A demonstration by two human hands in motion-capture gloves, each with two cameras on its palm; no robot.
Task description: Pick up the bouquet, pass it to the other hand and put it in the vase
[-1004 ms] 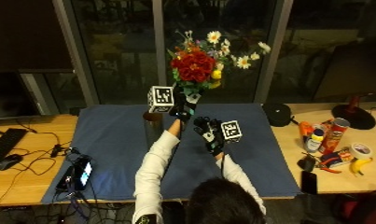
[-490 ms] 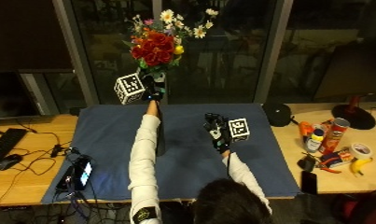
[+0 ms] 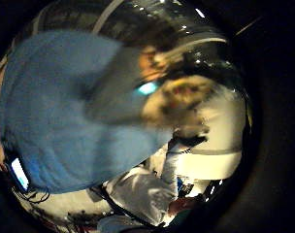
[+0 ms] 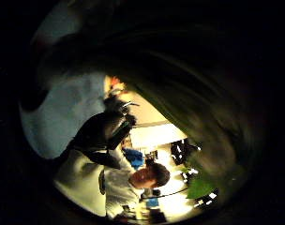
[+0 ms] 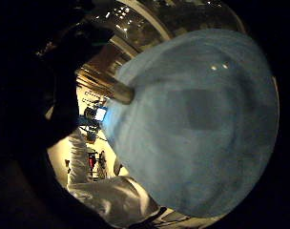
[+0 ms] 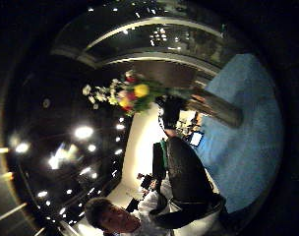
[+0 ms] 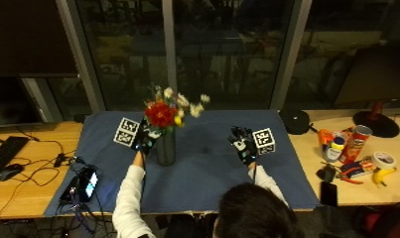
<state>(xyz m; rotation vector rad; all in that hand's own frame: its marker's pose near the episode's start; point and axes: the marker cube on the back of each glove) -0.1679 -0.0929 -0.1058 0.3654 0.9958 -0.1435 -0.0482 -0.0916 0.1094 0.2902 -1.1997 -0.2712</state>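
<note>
- Standing upright on the blue cloth that covers the middle of the wooden surface, the dark vase is shown with the bouquet set in it, red, yellow and white blooms above its rim.
- The left hand is seen just beside the vase at the bouquet's stems; its grip cannot be told apart as clamped or released.
- The right hand is held above the cloth, well apart from the vase, fingers extended and nothing held.
- In the right thumb side palm view, the bouquet is seen projecting from the vase, with a gloved hand at the stems.
- At the surface's right end, cans, a tape roll and a banana are grouped.
</note>
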